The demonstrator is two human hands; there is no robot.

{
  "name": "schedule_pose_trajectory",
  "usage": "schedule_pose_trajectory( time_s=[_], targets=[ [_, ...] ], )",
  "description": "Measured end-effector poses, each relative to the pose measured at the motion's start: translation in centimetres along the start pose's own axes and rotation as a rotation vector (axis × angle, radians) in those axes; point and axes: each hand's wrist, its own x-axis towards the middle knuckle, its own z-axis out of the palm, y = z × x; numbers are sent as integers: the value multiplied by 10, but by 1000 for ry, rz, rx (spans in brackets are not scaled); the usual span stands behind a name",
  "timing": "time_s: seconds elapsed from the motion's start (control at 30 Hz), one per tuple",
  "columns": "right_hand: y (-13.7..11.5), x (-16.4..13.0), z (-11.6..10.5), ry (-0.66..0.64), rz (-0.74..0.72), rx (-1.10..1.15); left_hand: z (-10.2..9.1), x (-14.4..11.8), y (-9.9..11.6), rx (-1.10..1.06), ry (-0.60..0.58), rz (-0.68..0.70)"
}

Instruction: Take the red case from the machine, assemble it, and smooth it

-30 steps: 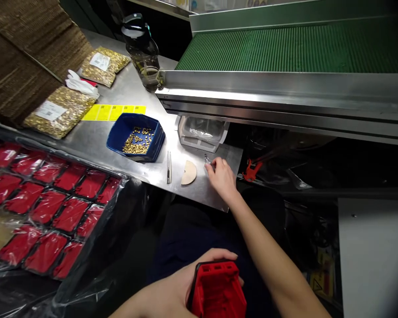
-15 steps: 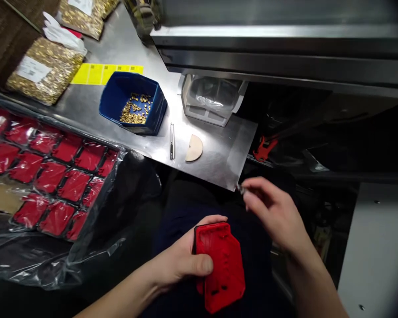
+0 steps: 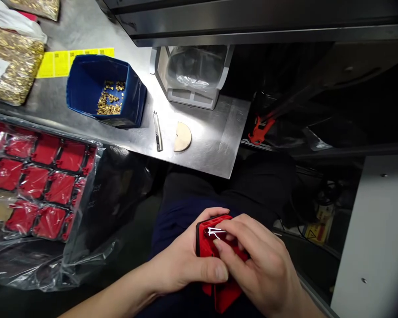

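Note:
My left hand (image 3: 188, 260) grips a red plastic housing with a black edge (image 3: 203, 240), thumb on top and fingers behind. The housing is tilted over my lap. My right hand (image 3: 258, 260) is closed over its open face, thumb and forefinger pinching a small shiny metal piece with thin wire-like legs (image 3: 215, 231). That piece is at the upper end of the housing's inside; I cannot tell whether it is seated there. My right fingers hide much of the housing.
On the metal table (image 3: 215, 150) are a blue bin (image 3: 137, 97) of small brass parts, a utility knife (image 3: 157, 132), a half-round wooden disc (image 3: 183, 137) and a grey bin (image 3: 192, 98) with a plastic bag. Bagged brass parts (image 3: 16, 57) lie far left. Wrapped red housings (image 3: 33, 181) fill a lined box.
My right hand has moved down and left from near the table corner, bringing the small metal piece onto the red housing. The view has shifted, so the table items appear further left and higher.

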Motion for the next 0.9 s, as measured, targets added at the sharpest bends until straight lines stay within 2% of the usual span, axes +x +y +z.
schedule_pose_trajectory(
  time_s=[0.2, 0.27, 0.3, 0.37, 0.43, 0.47, 0.57, 0.67, 0.77, 0.9],
  targets=[
    [-4, 0, -3, -43, -39, -21, 0, 0, -3, 23, -1, -2],
    [0, 0, -10, -65, -5, 27, -1, 1, -3, 18, -4, -5],
    [6, 1, -14, -35, 37, 48, -1, 1, -3, 20, -2, -3],
    [24, 7, -20, 142, 155, 49, -4, 1, -2, 29, 2, -7],
    [52, 20, -19, 338, 253, 16, -7, 0, -2, 32, -2, -29],
    [68, 30, -15, 368, 266, 16, -9, 0, -2, 21, -14, -46],
    [111, 65, 6, 313, 185, 31, -13, 1, -1, -1, -48, -81],
    [137, 94, 29, 236, 120, -106, -14, 1, 0, 6, -33, -61],
    [147, 108, 39, 160, 141, -270, -14, -1, 0, -14, -17, -37],
    [146, 105, 31, 110, 151, -303, -16, -3, -1, -37, -17, -14]
  ],
)
